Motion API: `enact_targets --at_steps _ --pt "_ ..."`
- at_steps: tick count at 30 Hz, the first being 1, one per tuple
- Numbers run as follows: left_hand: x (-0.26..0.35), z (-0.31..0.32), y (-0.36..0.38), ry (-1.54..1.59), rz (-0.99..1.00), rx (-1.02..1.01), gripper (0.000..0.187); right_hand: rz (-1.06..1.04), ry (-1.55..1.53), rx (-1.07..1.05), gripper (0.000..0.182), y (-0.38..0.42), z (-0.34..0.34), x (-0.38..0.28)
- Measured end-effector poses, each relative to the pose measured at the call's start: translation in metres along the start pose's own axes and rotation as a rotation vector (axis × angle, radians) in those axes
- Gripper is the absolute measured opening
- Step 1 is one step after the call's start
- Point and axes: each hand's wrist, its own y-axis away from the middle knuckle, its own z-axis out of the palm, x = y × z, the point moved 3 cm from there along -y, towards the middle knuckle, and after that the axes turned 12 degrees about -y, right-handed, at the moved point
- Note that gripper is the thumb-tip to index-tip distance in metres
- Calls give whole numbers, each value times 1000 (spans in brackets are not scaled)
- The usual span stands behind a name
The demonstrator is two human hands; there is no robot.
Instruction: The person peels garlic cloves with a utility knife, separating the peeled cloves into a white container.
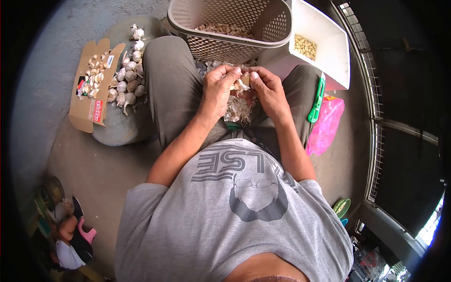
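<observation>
Between my knees, my left hand [218, 88] pinches a garlic piece [241, 85] with loose, papery skin hanging from it. My right hand [269, 89] is closed with thumb and fingertips at the other side of the same piece, touching its skin. Below both hands lies a heap of garlic skins [237, 111]. A green utility knife [317, 99] rests on my right knee. To the left of my left leg are several whole garlic bulbs [128, 83], and beside them separated cloves [95, 79] lie on a flattened piece of cardboard [84, 109].
Ahead stands a brown perforated basket [225, 43] with garlic pieces inside. A white box [330, 51] right of it holds peeled cloves [305, 46]. Near my right leg lies a pink plastic bag [327, 123]. Another person [70, 235] sits at the lower left. Wire mesh [376, 155] runs along the right.
</observation>
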Motion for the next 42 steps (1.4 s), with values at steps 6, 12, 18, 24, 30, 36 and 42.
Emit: enact_targets --at_steps 6,12,18,24,30,36,42 --pt "4 0 3 31 -40 10 19 -84 45 -9 31 1 4 4" --pt "0 0 3 -151 -18 -111 18 -192 -305 41 25 -14 -23 -3" --pt "4 5 4 -262 122 -42 15 -194 57 4 32 -8 -22 -6" --pt "11 7 7 -394 236 -53 13 -197 495 41 33 -1 -8 -10" --pt "15 4 9 -671 408 0 15 -306 603 28 27 2 -6 -14" --pt "24 9 15 -855 482 26 13 -162 316 -23 29 2 -15 -6" --pt "19 10 17 -719 361 -23 15 -245 244 -14 29 1 -16 -12"
